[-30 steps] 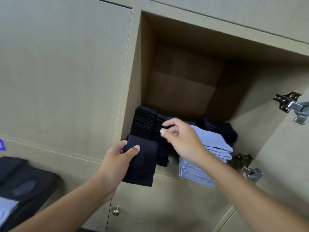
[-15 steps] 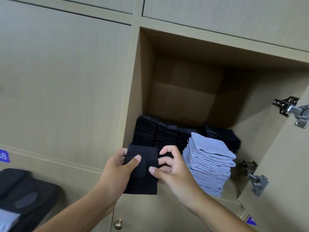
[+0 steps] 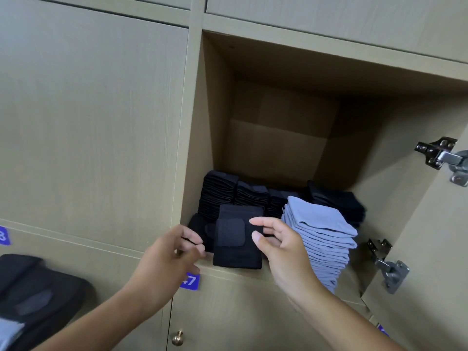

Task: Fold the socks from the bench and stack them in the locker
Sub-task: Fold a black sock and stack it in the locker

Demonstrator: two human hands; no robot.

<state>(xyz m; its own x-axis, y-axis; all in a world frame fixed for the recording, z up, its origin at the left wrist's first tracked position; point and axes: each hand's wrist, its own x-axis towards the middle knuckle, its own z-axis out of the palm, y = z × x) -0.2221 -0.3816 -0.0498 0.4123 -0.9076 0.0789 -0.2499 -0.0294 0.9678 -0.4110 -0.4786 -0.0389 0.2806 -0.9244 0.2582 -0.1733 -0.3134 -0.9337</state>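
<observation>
black folded sock (image 3: 236, 236) overhangs locker (image 3: 192, 148) near edge | left hand (image 3: 172, 257) blurred, grip unclear; right hand (image 3: 276, 245) fingers relaxed beside it | we risk it slipping out, or nudging grey stack (image 3: 321, 239) on right

Folded sock (image 3: 238, 239) black, dark grey patch; rear stacks (image 3: 219, 192) black; front stack (image 3: 321, 231) pale blue; locker (image 3: 101, 110) beige woodgrain; number tag (image 3: 190, 281) purple.

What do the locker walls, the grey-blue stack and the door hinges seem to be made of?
Locker walls: probably laminated board, matte beige with a faint printed wood grain.
Grey-blue stack: soft knitted fabric, likely cotton blend; the thin folded layers sag at the edges.
Hinges: metal, silvery and shiny, with visible screws.
</observation>
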